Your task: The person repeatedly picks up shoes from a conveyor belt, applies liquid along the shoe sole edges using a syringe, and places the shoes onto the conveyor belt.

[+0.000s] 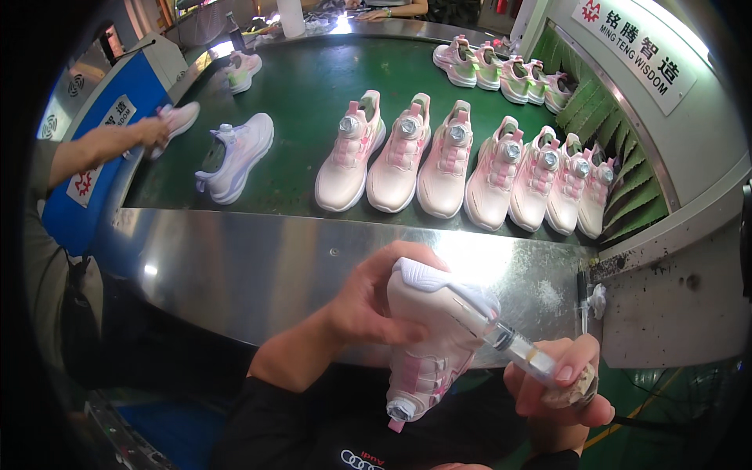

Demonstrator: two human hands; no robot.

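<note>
The left hand (368, 301) is clasped around a pale pink dial-laced sneaker (431, 337), held just below the steel worktop (258, 266) edge, while a clear plastic syringe (509, 345) is gripped in the right hand (560, 388). The syringe tip is set against the sneaker's upper, so application appears to be under way; steady pressure along the seam is likely called for next.

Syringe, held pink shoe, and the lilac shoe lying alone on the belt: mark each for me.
syringe (513, 347), head view, on its clear barrel.
pink shoe (427, 345), head view, on its side panel, gripped by the left hand (368, 301).
lilac shoe (239, 153), head view, on its upper.
</note>
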